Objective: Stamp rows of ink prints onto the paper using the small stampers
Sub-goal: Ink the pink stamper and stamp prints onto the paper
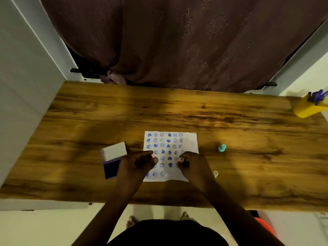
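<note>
A white paper (pixel 190 141) lies on the wooden table, covered with rows of blue prints: hearts and round smiley faces. My left hand (pixel 140 163) hovers over the paper's left side, closed on a small pink stamper (pixel 152 155) whose tip shows at the fingertips. My right hand (pixel 192 161) rests on the paper's right side, pinching another small pink stamper (pixel 181 159). An open ink pad (pixel 111 168) with a dark blue pad and raised white lid (pixel 115 151) sits just left of the paper. A teal stamper (pixel 221 148) lies to the right of the paper.
A small pale cap or stamper (pixel 215 173) lies by my right wrist. A yellow cup of blue pens (pixel 309 107) stands at the table's far right. A dark curtain (pixel 177 41) hangs behind the wooden table (pixel 248 121). White walls flank both sides.
</note>
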Demonstrator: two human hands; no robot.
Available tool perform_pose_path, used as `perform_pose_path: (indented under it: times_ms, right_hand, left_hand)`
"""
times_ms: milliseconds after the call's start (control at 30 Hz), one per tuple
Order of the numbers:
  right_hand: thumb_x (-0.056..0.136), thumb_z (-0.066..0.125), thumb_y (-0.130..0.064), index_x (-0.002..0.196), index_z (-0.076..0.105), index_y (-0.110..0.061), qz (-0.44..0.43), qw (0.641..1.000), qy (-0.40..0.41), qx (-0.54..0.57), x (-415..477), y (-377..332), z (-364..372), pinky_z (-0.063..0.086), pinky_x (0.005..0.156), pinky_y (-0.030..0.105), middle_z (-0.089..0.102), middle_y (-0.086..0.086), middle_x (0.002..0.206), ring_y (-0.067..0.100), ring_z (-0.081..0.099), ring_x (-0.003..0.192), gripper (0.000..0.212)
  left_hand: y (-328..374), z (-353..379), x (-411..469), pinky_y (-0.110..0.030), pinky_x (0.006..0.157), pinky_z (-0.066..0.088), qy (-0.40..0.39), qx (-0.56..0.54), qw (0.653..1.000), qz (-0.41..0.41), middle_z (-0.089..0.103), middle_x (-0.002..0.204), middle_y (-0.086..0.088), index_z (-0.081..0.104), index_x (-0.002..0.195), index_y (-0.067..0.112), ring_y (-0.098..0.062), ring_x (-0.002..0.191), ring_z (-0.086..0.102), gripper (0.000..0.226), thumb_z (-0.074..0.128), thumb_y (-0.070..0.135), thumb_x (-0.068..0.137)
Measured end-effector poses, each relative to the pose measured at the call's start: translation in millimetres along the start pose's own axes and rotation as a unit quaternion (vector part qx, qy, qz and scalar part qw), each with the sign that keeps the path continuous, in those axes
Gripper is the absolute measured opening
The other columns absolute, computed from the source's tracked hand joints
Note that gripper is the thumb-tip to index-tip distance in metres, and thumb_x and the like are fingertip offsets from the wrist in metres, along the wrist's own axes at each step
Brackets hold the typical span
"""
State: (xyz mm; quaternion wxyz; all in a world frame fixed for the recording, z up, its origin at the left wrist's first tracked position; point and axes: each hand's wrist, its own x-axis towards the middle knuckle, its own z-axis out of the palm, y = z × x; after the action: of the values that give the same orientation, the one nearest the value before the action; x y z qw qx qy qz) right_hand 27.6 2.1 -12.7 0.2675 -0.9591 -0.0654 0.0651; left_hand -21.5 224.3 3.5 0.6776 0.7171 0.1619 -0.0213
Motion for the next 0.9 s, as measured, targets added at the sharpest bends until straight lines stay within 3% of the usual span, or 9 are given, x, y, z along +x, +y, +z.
perform_pose_path:
  times_ms: [100,167,300,467,567,700,800,900]
  right_hand:
    - [0.088,0.076,-0.033,0.095,0.078,-0.023,0.027,0.991,0.036,0.125,0.1,-0.9,-31.6,0.058,0.076,0.022,0.078,-0.009,0.092,0.005,0.072,0.083,0.012]
    - [0.085,0.08,-0.031,0.091,0.079,-0.022,0.07,0.964,0.027,0.256,-7.0,-1.2,-54.3,0.057,0.067,0.018,0.078,-0.009,0.083,0.003,0.072,0.077,0.011]
    - [0.085,0.079,-0.032,0.095,0.08,-0.021,0.118,0.905,-0.038,0.407,-28.7,-2.0,-73.1,0.055,0.063,0.017,0.078,0.0,0.085,0.006,0.07,0.072,0.015]
    - [0.088,0.076,-0.023,0.103,0.079,-0.017,0.079,0.875,-0.095,0.469,-48.9,11.8,-82.8,0.056,0.069,0.026,0.077,0.009,0.091,0.015,0.068,0.075,0.017]
    - [0.083,0.078,-0.031,0.105,0.078,-0.017,0.064,0.868,-0.1,0.482,-54.6,15.6,-85.1,0.055,0.07,0.028,0.077,0.01,0.092,0.018,0.067,0.076,0.026]
    - [0.08,0.077,-0.038,0.104,0.079,-0.021,0.057,0.875,-0.095,0.472,-57.2,22.9,-89.7,0.056,0.074,0.032,0.077,0.009,0.095,0.024,0.069,0.081,0.029]
    - [0.084,0.077,-0.034,0.106,0.079,-0.02,0.053,0.869,-0.115,0.478,-60.7,30.1,-93.7,0.056,0.079,0.033,0.078,0.01,0.097,0.028,0.071,0.088,0.026]
    - [0.085,0.077,-0.041,0.105,0.08,-0.02,0.061,0.871,-0.142,0.467,-62.6,34.2,-98.4,0.056,0.077,0.029,0.078,0.008,0.094,0.018,0.07,0.083,0.029]
  left_hand:
    - [5.6,10.2,-1.1,-0.034,0.08,0.066,-0.03,-0.007,1.0,-0.004,0.084,0.097,0.006,0.079,0.104,0.028,-0.014,0.09,0.081,0.037,0.087,0.034,0.068]
    - [8.5,21.8,-2.7,-0.04,0.082,0.066,-0.058,-0.018,0.998,-0.001,0.084,0.101,0.0,0.079,0.106,0.024,-0.02,0.095,0.081,0.041,0.088,0.032,0.066]
    - [13.3,42.2,-9.2,-0.038,0.083,0.066,-0.103,-0.023,0.994,-0.002,0.084,0.101,0.001,0.082,0.099,0.028,-0.02,0.097,0.081,0.034,0.091,0.019,0.067]
    - [23.8,66.3,-15.5,-0.026,0.075,0.064,-0.14,-0.01,0.99,0.029,0.084,0.098,0.004,0.085,0.092,0.037,-0.015,0.093,0.081,0.042,0.088,-0.002,0.075]
    - [28.4,75.5,-17.6,-0.031,0.08,0.065,-0.158,0.004,0.986,0.049,0.084,0.101,0.004,0.083,0.097,0.033,-0.016,0.096,0.081,0.043,0.087,-0.004,0.075]
    - [31.7,83.4,-19.3,-0.039,0.09,0.064,-0.168,0.022,0.983,0.064,0.084,0.103,0.003,0.083,0.103,0.027,-0.017,0.1,0.08,0.037,0.088,0.003,0.076]
    - [36.9,87.7,-24.0,-0.024,0.088,0.062,-0.178,0.031,0.979,0.091,0.084,0.1,0.01,0.084,0.101,0.038,-0.01,0.097,0.08,0.033,0.089,0.021,0.073]
    - [37.5,92.7,-27.9,-0.019,0.086,0.06,-0.181,0.038,0.978,0.098,0.084,0.098,0.01,0.085,0.099,0.035,-0.009,0.095,0.08,0.03,0.088,0.03,0.07]
